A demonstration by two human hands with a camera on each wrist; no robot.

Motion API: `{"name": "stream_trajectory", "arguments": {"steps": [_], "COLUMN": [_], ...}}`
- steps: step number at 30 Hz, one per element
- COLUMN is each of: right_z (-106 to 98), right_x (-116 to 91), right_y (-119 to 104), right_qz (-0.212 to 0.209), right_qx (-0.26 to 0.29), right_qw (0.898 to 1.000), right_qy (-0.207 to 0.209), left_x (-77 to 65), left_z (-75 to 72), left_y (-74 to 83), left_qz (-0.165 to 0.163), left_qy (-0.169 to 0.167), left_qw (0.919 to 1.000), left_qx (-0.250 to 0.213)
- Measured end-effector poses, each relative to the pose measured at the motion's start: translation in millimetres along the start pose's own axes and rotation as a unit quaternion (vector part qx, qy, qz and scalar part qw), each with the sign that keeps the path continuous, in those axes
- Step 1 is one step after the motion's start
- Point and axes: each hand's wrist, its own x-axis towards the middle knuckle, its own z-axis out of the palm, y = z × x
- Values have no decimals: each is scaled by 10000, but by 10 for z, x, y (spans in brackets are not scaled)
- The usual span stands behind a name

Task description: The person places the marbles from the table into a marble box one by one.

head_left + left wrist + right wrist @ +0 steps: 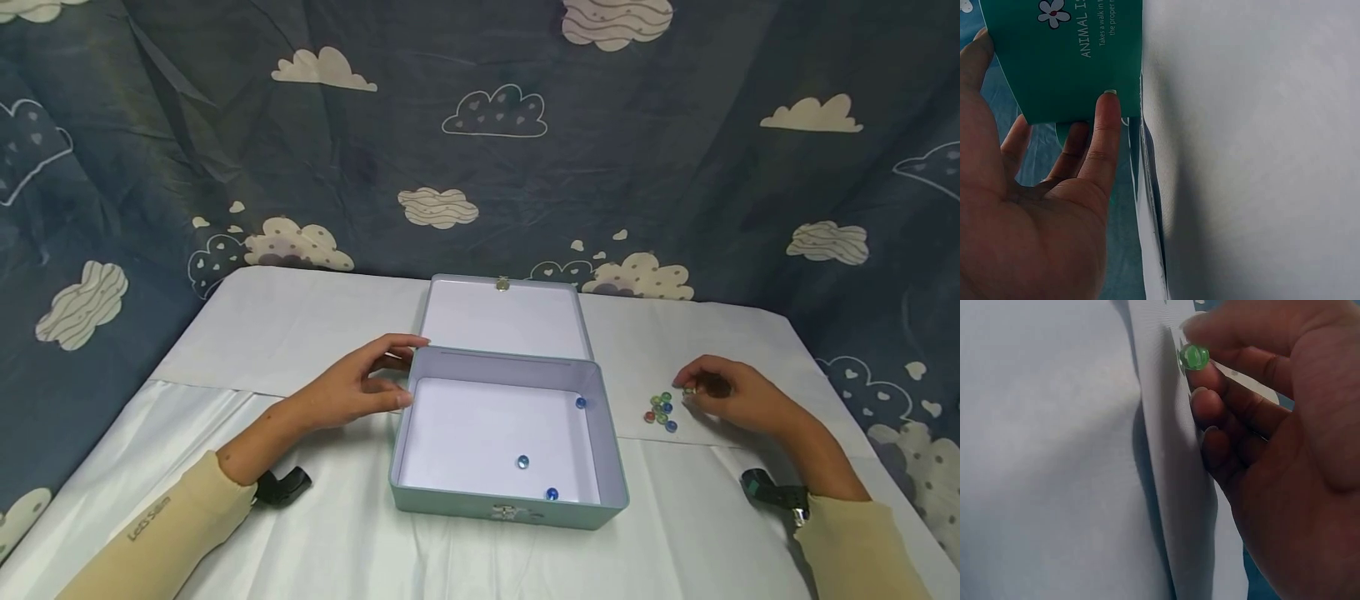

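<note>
A green metal box [495, 512] with a pale inside stands with its lid [506, 317] laid back behind it. Inside are several blue-toned marbles, one of them a clear blue marble [522, 462]. My left hand [352, 383] rests against the box's left side, its thumb [1107, 119] on the printed green wall and a fingertip near the back corner. Over on the right, my right hand [738, 396] pinches a green marble [1195, 357] between thumb and index finger, close to the cloth. Beside it lies a small cluster of marbles [662, 408] in green, blue and red.
A white cloth [315, 517] with a fold line covers the table. A dark curtain with clouds [495, 167] hangs behind and at both sides. Black wrist-camera mounts [283, 487] sit under both wrists.
</note>
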Motion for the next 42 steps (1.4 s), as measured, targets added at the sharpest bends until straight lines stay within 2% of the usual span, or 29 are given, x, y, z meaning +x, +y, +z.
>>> {"name": "stream_trajectory", "arguments": {"steps": [11,22,32,36,42], "right_z": [23,5,-59,-59,-60], "right_x": [8,21,58,86,93], "right_y": [43,-38,-344,-482,-676], "right_qz": [39,201,-368,-595,-668], "right_qx": [68,-187,-421,-462,-435], "right_qw": [10000,9995,9953,9933,9925], "right_qy": [-26,144,787,874,923], "left_x": [-16,-7,-4,-6,4], "left_z": [-3,-1,-10,-12,-5], "left_y": [17,-26,13,9,-13], "left_qz": [-34,-13,-21,-52,-62], "left_qy": [19,9,4,17,-6], "left_qw": [10000,10000,10000,10000,9999], "left_qx": [9,33,72,79,92]}}
